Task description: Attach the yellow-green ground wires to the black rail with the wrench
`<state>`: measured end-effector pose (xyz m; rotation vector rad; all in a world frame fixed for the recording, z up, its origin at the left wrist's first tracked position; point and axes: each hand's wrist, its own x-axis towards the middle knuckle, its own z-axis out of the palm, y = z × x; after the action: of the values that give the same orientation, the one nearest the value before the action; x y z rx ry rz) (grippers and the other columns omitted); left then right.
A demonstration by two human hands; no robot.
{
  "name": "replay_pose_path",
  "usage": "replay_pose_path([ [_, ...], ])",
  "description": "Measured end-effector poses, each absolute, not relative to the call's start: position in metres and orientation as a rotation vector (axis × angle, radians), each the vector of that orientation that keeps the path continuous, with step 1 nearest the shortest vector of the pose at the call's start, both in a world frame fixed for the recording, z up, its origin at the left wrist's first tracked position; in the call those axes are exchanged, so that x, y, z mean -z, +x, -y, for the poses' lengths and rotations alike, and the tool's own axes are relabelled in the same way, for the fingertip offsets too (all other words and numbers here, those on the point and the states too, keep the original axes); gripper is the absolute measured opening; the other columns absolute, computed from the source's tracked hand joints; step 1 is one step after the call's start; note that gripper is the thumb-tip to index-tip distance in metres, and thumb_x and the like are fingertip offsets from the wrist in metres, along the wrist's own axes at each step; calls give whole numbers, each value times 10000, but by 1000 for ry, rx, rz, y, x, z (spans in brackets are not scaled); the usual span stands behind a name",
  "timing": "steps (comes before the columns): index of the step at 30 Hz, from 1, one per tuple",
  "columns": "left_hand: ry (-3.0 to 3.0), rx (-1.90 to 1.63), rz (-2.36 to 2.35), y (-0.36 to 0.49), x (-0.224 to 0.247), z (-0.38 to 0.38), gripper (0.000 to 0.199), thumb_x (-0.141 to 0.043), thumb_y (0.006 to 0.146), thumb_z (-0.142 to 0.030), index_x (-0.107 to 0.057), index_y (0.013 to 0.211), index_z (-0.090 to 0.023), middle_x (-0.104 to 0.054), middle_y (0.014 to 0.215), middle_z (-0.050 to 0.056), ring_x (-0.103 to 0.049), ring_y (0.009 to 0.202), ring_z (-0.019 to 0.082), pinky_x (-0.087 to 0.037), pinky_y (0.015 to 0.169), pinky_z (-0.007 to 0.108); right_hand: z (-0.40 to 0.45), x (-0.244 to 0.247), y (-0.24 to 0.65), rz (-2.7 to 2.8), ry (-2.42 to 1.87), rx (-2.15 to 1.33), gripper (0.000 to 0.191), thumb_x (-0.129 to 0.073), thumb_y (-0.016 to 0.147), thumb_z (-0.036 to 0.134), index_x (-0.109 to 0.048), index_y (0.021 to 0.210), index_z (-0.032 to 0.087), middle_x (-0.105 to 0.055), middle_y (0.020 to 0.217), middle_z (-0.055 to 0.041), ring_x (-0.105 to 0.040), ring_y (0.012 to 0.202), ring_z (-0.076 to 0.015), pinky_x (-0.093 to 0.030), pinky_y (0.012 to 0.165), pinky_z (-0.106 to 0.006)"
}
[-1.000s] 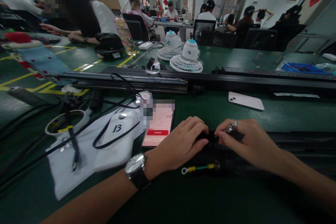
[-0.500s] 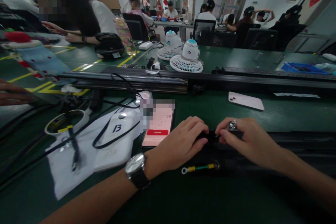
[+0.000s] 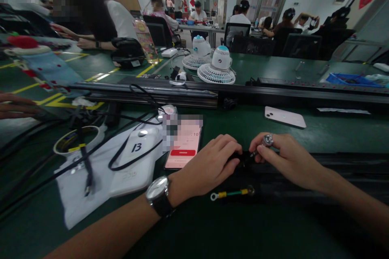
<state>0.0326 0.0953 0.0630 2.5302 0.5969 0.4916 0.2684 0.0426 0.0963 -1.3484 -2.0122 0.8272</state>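
My left hand (image 3: 218, 161), with a watch on its wrist, is closed around a black part that is mostly hidden under the fingers. Just to its right, my right hand (image 3: 282, 154), with a ring on one finger, pinches a small dark piece (image 3: 253, 154) between thumb and forefinger. That piece points toward the left hand; I cannot tell its kind. Below the hands lies a short green-and-yellow wire with ring terminals (image 3: 233, 194). Its right end rests at a long black bar (image 3: 343, 170), which reaches away to the right under my right forearm.
A lit phone (image 3: 184, 145) lies beside my left wrist, near a white device marked 13 (image 3: 136, 158), loose black cables and a tape roll (image 3: 77, 139). A pink phone (image 3: 285, 117) sits behind my right hand. Metal rails (image 3: 152, 94) and two small fans (image 3: 216, 66) stand farther back.
The small dark piece at my right fingertips now shows more clearly between the hands. My right fingers have turned slightly; the left hand stays almost still.
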Motion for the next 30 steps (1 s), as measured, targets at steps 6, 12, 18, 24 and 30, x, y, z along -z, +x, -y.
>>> replay_pose_path([
  [6,2553,-519,-593,33,-63,-96,168,-447,1026,-222,-527,1171,-194,-539,1210,95,-522,1102,228,-492,979,423,-45,-93,272,2023,-1363,-870,226,-461,967,107,-669,995,189,-670,777,29,-642,702,-144,-442,644,-270],
  [12,2555,-514,-590,33,-62,-95,177,-442,1028,-219,-525,1182,-194,-533,1222,95,-522,1099,225,-491,979,425,-46,-97,270,2042,-1332,-875,218,-442,979,112,-647,975,186,-635,785,22,-613,712,-148,-425,653,-278],
  [18,2556,-543,-579,34,-63,-96,160,-454,1016,-208,-534,1154,-195,-548,1184,86,-534,1072,218,-503,956,405,-50,-98,268,2092,-1299,-908,188,-409,995,116,-576,972,198,-589,823,6,-574,733,-168,-404,663,-297],
  [24,2550,-524,-595,35,-64,-95,171,-432,1026,-222,-525,1167,-191,-540,1190,91,-522,1077,226,-495,962,409,-51,-101,268,2185,-1315,-771,147,-406,1012,126,-530,1006,204,-581,860,-1,-550,736,-174,-391,683,-311],
  [30,2545,-517,-586,34,-63,-95,169,-434,1030,-221,-518,1173,-195,-533,1198,88,-518,1087,227,-490,970,414,-51,-111,270,2253,-1305,-743,180,-405,1032,126,-568,1005,198,-603,918,-8,-575,793,-165,-418,741,-297],
])
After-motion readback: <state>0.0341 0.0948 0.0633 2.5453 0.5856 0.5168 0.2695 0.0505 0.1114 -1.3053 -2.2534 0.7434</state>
